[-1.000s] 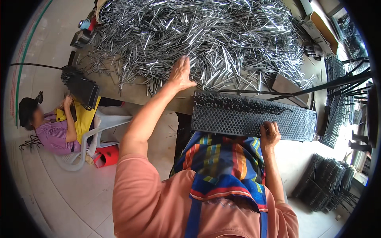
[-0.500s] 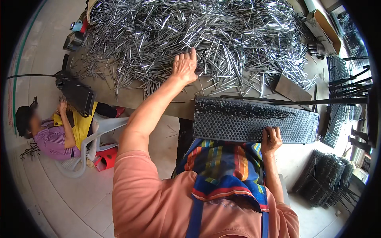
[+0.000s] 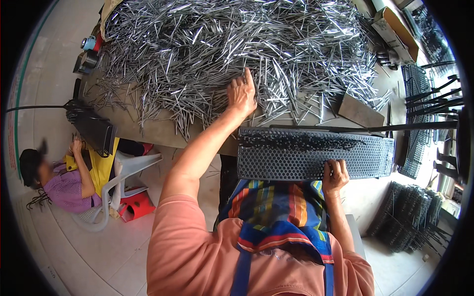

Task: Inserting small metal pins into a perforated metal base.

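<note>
A large heap of thin silvery metal rods covers the worktable. Over its near edge is my left hand, index finger stretched out and the other fingers bent among the rods; no rod shows clearly in it. In front of me lies a long black perforated plate, its round holes in rows. Dark bits crowd its far half. On the plate's near edge rests my right hand, thumb and fingers curled together. Whatever may be pinched between them is too small to make out.
A brown flat plate lies right of the rods, beside a long black bar. More black perforated racks are stacked at the lower right. A cardboard box stands far right. A co-worker sits at left on a pale chair.
My left hand has shifted slightly right and nearer to me, its index finger now pointing out. My right hand stays on the near edge of the plate.
</note>
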Demonstrator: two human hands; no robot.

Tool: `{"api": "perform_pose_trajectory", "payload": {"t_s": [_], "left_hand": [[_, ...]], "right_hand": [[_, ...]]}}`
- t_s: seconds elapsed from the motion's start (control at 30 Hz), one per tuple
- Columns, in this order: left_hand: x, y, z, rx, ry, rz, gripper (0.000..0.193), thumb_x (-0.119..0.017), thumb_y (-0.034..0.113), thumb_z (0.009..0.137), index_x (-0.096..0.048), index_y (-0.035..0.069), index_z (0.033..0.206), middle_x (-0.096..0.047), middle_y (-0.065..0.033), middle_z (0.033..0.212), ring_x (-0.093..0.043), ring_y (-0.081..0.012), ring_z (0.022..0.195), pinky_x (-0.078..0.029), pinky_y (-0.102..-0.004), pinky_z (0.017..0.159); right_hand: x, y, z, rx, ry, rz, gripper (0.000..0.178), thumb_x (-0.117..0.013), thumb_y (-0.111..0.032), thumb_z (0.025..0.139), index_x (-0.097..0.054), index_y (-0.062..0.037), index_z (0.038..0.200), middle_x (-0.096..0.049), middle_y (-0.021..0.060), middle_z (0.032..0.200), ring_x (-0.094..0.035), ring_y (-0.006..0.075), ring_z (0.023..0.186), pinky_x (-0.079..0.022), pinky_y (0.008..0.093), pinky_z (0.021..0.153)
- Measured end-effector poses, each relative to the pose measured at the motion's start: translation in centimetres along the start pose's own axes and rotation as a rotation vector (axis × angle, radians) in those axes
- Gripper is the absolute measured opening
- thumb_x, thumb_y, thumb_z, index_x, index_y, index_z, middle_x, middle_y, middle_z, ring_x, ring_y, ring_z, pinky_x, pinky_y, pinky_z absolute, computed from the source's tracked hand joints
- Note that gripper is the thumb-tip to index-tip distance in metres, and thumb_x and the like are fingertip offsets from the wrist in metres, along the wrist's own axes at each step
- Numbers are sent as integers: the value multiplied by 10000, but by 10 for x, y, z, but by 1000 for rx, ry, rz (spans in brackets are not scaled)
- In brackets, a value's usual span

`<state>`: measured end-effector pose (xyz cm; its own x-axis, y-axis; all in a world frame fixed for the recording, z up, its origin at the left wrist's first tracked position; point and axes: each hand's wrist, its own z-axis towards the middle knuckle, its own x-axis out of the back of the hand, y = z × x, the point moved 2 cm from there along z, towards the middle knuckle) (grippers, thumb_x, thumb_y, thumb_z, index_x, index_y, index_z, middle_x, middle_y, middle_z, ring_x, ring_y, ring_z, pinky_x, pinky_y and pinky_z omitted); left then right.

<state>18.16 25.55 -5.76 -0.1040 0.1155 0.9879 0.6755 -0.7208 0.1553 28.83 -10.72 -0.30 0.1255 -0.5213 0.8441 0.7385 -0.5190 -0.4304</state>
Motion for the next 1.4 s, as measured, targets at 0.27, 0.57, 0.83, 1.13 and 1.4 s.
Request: {"api": "perform_pose_trajectory", "payload": {"t_s": [0.27,0.57,0.83,1.13,1.4], "left_hand": [[-3,-19,22,-90,-87,-47,894,-627,11,712,-167,-118,1467,-660,-268,881,-674,-367,699,-551,-447,621],[86,-17,56,-64,306,-522,763,-706,124,650,-379,7,1329,-677,-206,937,-676,-299,680,-543,-405,613],[124,-4,88,429,131,-2020,111,-586,-44,758,-621,-66,861,-650,-150,760,-644,-243,640,-559,-341,591],[135,80,40,123,615,-1912,311,-612,-133,729,-588,-39,1024,-670,-130,925,-682,-215,771,-586,-343,724],[64,35,62,589,417,-1854,318,-747,-15,683,-601,-45,964,-665,-113,843,-641,-199,698,-530,-316,667]], "right_hand": [[2,-3,1,-28,-7,7,100,-709,-73,736,-645,-97,809,-565,63,771,-576,276,647,-442,380,582],[13,-2,2,11,19,148,121,-710,-28,729,-640,-74,817,-581,79,752,-594,273,639,-461,364,577],[51,-142,121,165,54,601,98,-670,-34,810,-645,-14,903,-640,96,824,-614,234,722,-474,335,656],[-103,-164,223,-1069,-16,1700,413,-616,-428,921,-683,-28,1000,-662,72,943,-606,174,802,-486,326,703],[-143,-167,214,-608,-88,881,437,-549,-382,908,-678,9,1056,-684,248,968,-647,392,961,-473,442,857]]}}
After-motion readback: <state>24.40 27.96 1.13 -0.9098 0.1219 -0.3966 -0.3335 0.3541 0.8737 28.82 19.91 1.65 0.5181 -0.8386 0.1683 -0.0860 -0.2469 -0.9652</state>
